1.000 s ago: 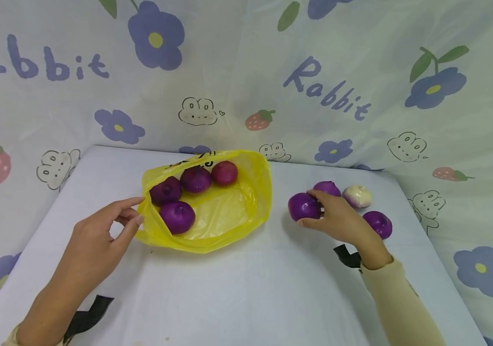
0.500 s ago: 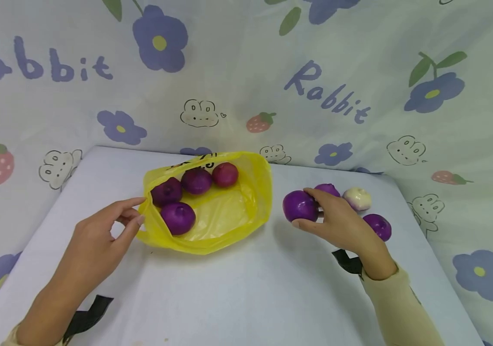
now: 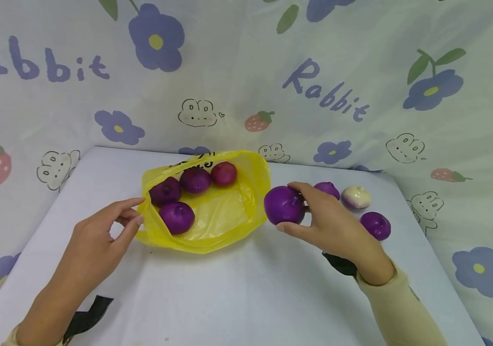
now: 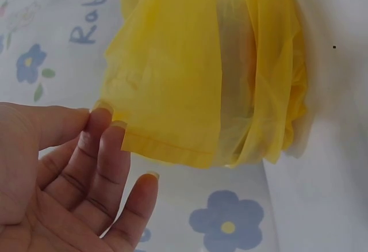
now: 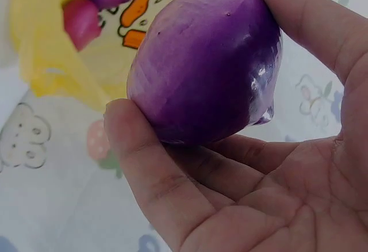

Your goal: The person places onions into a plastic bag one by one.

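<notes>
1. Held in the right hand (image 3: pixel 337 221): a round purple onion (image 3: pixel 284 205), seemingly up off the white desk (image 3: pixel 229 288), at the right side of the yellow plastic bag (image 3: pixel 205 245).
2. Clamped on that onion with the right fingers (image 5: pixel 152 165), bent and pressing from opposite sides.
3. Looks smooth and very shiny, so likely slips if pinched too lightly.
4. Likely hard, not squashy. Probably has some weight, but easy enough for one hand. Might bruise if dropped.
5. Best to hold round the fat middle, not by the little pointed tip (image 5: pixel 265 117).
6. Pinched at the bag's left edge with the bent fingers of the left hand (image 3: pixel 99 235). Hard to tell how tightly.
7. Looks thin, light and floppy, that bag. Best to hold by the rim and tug softly, or might tear or fold shut.
8. Inside the bag, toward the left and back: four more onions (image 3: pixel 177 217).
9. On the desk, to the right: two purple onions (image 3: pixel 375 226) and a pale onion (image 3: pixel 356 197), likely slippery too.
</notes>
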The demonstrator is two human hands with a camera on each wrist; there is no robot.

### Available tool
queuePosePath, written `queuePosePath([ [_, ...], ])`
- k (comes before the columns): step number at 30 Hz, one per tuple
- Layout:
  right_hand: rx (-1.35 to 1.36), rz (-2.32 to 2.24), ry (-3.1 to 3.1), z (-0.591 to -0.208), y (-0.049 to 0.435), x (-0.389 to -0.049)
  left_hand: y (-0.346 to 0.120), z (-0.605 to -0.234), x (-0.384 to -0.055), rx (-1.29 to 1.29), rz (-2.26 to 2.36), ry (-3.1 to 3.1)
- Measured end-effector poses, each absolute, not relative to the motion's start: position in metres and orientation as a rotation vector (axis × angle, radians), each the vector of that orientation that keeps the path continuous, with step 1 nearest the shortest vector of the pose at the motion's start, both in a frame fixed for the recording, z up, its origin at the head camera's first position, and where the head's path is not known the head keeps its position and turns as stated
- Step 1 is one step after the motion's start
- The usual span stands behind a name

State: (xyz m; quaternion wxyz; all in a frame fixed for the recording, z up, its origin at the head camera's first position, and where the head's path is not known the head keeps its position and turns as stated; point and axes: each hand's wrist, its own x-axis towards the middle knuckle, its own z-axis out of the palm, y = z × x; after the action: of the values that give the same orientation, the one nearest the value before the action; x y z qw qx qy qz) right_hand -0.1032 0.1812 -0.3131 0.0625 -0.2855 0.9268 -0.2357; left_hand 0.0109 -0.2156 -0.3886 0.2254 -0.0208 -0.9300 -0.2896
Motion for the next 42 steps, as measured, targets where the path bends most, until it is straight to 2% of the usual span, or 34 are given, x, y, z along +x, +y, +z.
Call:
queuePosePath([
  [12,-1.079,-0.654,2.805,-0.299,0.154,-0.098,-0.217,-0.388,0.011,-0.065,-0.807,-2.55],
  [20,-1.15,-0.585,2.769,-0.296,0.133,-0.108,-0.218,-0.387,0.013,-0.082,-0.79,-2.54],
  [42,-1.152,-0.573,2.664,-0.316,0.097,-0.127,-0.219,-0.386,0.012,-0.049,-0.799,-2.542],
])
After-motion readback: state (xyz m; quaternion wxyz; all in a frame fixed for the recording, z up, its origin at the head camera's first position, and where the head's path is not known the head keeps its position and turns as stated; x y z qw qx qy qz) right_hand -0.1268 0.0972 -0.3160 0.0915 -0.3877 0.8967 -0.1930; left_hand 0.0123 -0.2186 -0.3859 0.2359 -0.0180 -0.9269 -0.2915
